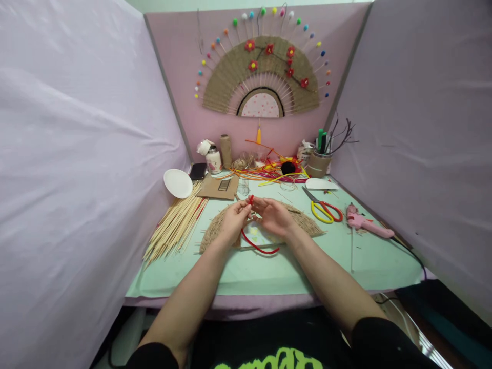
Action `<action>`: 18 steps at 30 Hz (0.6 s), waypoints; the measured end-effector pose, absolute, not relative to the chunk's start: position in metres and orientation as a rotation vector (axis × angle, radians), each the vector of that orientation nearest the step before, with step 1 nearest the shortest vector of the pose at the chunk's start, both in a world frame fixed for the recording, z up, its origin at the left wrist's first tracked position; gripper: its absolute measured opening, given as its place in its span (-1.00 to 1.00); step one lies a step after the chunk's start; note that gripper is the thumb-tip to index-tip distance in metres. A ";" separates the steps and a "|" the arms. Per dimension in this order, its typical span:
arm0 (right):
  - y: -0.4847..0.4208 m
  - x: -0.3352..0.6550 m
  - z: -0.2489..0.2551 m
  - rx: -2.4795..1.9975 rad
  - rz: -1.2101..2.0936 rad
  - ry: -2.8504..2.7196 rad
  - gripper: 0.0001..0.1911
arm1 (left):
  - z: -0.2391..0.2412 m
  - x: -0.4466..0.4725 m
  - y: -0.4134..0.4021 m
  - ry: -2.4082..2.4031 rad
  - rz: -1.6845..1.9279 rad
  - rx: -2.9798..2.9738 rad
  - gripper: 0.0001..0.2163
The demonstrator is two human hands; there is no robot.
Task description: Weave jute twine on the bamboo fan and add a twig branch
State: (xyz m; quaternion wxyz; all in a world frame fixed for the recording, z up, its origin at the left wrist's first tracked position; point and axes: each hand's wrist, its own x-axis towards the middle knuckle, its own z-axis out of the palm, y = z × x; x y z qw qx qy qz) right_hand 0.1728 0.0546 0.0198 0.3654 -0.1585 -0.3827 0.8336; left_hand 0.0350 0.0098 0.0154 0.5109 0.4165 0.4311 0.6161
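Red cord trails on the worktop and rises to the left hand and right hand, both pinching its tip above the straw fan. They seem to be shaping a small flower; careful little twists come next. Scissors lie beyond.

At your twelve o'clock a finished fan with red flowers and coloured pompom pins hangs on the pink wall. At ten o'clock you have a bundle of bamboo skewers, a white paper plate beyond it, and a brown card beside that. At two o'clock lie yellow-and-red scissors; a pink glue gun rests toward three o'clock. A pen pot stands at one o'clock.
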 end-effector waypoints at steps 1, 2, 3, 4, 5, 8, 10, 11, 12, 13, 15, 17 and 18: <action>0.054 0.173 0.020 -0.388 2.175 -0.959 -0.71 | 0.016 0.034 0.010 1.002 1.475 0.964 -0.74; 0.054 0.174 0.020 -0.377 2.200 -0.947 -0.70 | 0.017 0.033 0.010 0.969 1.464 0.930 -0.72; 0.054 0.174 0.020 -0.371 2.217 -0.945 -0.69 | 0.018 0.032 0.010 0.938 1.454 0.896 -0.71; 0.054 0.174 0.021 -0.369 2.229 -0.949 -0.68 | 0.018 0.031 0.010 0.909 1.439 0.863 -0.70; 0.053 0.175 0.021 -0.370 2.236 -0.959 -0.67 | 0.018 0.029 0.011 0.884 1.420 0.833 -0.70; 0.053 0.176 0.024 -0.374 2.245 -0.988 -0.64 | 0.018 0.025 0.013 0.825 1.362 0.751 -0.71; 0.053 0.176 0.024 -0.389 2.237 -1.021 -0.63 | 0.018 0.024 0.014 0.811 1.341 0.693 -0.71; 0.053 0.176 0.024 -0.407 2.219 -1.047 -0.63 | 0.017 0.024 0.014 0.808 1.336 0.668 -0.71; 0.053 0.174 0.024 -0.434 2.187 -1.077 -0.64 | 0.016 0.024 0.015 0.808 1.333 0.648 -0.71; 0.053 0.173 0.022 -0.468 2.139 -1.110 -0.67 | 0.016 0.024 0.016 0.810 1.331 0.633 -0.71; 0.053 0.168 0.019 -0.544 1.998 -1.155 -0.73 | 0.014 0.024 0.016 0.818 1.330 0.624 -0.71; 0.052 0.164 0.016 -0.608 1.859 -1.150 -0.77 | 0.014 0.026 0.016 0.829 1.331 0.639 -0.71; 0.052 0.163 0.015 -0.631 1.808 -1.139 -0.78 | 0.015 0.026 0.016 0.837 1.334 0.652 -0.70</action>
